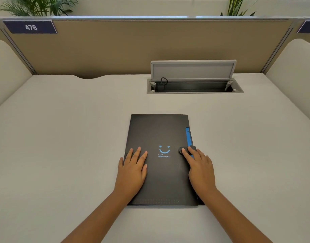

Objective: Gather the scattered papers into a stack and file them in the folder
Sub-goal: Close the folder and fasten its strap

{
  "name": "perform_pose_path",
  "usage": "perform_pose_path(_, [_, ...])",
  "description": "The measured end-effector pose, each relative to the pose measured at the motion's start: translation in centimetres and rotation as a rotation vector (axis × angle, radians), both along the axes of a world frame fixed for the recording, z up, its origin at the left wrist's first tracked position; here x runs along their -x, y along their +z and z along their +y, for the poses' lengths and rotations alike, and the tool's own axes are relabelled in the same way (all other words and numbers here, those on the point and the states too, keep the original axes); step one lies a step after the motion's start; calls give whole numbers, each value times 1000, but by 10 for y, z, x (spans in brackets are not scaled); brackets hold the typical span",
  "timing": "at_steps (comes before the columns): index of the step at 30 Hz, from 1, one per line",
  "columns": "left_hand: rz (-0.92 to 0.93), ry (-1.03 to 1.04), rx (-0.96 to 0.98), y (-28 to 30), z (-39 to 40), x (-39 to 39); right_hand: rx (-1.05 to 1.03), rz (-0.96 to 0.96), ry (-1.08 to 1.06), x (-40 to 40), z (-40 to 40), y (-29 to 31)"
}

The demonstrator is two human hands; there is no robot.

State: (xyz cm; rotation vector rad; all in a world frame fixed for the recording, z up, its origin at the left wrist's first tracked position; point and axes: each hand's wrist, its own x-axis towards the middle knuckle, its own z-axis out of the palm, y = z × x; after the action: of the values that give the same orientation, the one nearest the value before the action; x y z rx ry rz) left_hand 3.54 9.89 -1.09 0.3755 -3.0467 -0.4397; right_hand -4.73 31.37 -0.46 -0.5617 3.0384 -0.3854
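Note:
A black folder [159, 132] with a blue smiley print lies closed and flat on the desk in front of me. A blue edge [188, 137] shows along its right side. My left hand [133, 171] rests flat on the cover's left part, fingers spread. My right hand [199, 167] lies flat on the right part, with its fingertips on the dark clasp tab [183, 149]. No loose papers are in view.
The beige desk [63, 137] stretches wide around the folder. An open cable tray [194, 86] with its lid up sits at the back right. Tan partition walls [101, 50] close off the back and sides; a sign reads 476.

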Motion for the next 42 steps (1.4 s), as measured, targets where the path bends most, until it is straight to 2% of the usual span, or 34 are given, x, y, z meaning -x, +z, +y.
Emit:
perform_pose_path(15, [-6, 21, -26, 5, 2, -2, -14, -18, 10, 4, -2, 11])
perform_pose_path(19, [39, 141, -177, 12, -2, -2, 30, -35, 14, 0, 0, 11])
perform_pose_path(21, [97, 249, -308, 18, -7, -4, 81, -52, -26, -2, 4, 14])
perform_pose_path(23, [140, 360, -346, 24, -13, -9, 132, -55, -74, -2, 11, 19])
perform_pose_path(25, [50, 412, -255, 30, -23, -15, 170, -77, -114, -2, 19, 25])
perform_pose_path(27, [-184, 410, -195, 37, -31, -20, 259, -170, -191, -4, 24, 30])
perform_pose_path(30, [-384, 383, -225, 41, -36, -24, 328, -316, -234, -9, 25, 30])
perform_pose_path(31, [-406, 382, -288, 43, -37, -23, 376, -372, -254, -9, 23, 30])
perform_pose_path(33, [-390, 430, -575, 47, -37, -20, 526, -502, -318, -8, 20, 34])
perform_pose_path(35, [-316, 476, -896, 53, -36, -21, 581, -568, -346, -6, 18, 36])
perform_pose_path(36, [-253, 471, -970, 54, -35, -22, 583, -587, -339, -5, 18, 36])
perform_pose_path(39, [-13, 452, -1094, 57, -33, -23, 632, -628, -318, -8, 18, 40])
perform_pose_path(42, [110, 428, -1120, 63, -39, -24, 698, -622, -303, -15, 18, 44])
